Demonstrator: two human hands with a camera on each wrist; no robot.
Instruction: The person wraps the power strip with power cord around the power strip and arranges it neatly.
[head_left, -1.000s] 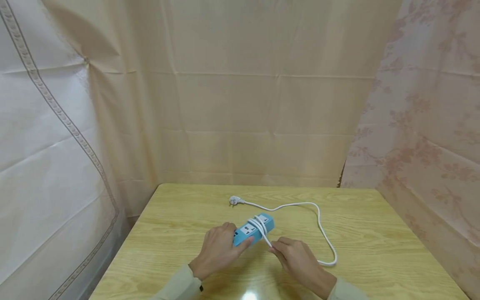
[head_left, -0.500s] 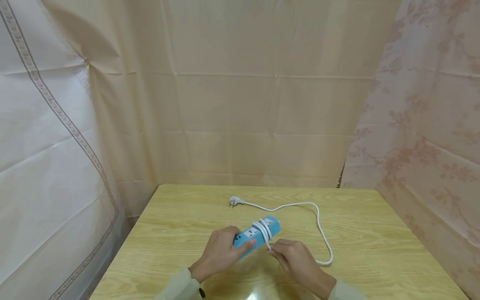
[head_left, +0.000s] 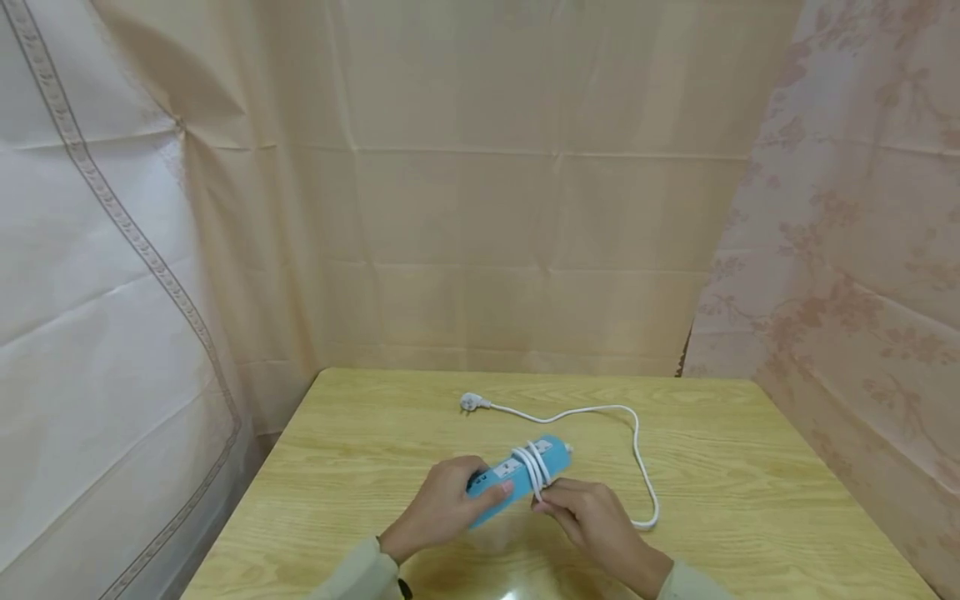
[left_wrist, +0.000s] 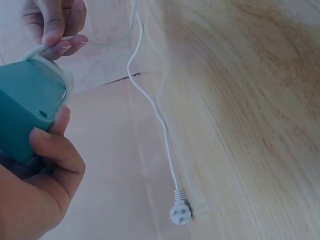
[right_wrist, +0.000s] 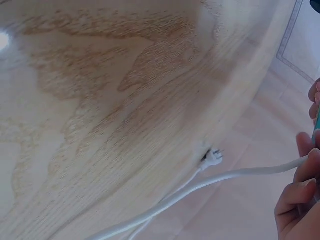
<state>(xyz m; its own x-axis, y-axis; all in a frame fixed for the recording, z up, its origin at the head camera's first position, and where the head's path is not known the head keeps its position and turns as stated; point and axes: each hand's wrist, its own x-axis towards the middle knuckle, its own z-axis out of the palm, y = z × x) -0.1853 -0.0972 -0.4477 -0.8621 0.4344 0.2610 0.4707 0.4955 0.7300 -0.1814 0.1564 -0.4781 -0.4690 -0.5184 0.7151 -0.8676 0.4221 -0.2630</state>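
Note:
A blue power strip (head_left: 557, 455) with white sockets is tilted above the table, gripped at its near left end by my left hand (head_left: 442, 502), thumb across its side. Several turns of white cord (head_left: 534, 468) wrap round its middle. Just beside these turns, my right hand (head_left: 596, 518) pinches the cord between thumb and fingers. From there the loose cord (head_left: 639, 454) loops over the right of the table and back to a white plug (head_left: 471, 402) lying near the far edge. In the left wrist view, the strip's underside (left_wrist: 30, 95) shows, with the left fingers curled beneath it.
The wood-grain table (head_left: 360, 417) fills the lower part of the head view. Behind it hangs a beige cloth (head_left: 525, 208). A pale cloth (head_left: 97, 292) hangs on the left and a flower-patterned one (head_left: 847, 275) on the right.
The power strip has shifted right and slightly towards me, turning in the left hand. The right hand keeps its pinch on the cord. The loose loop's right bend has drawn in to the left.

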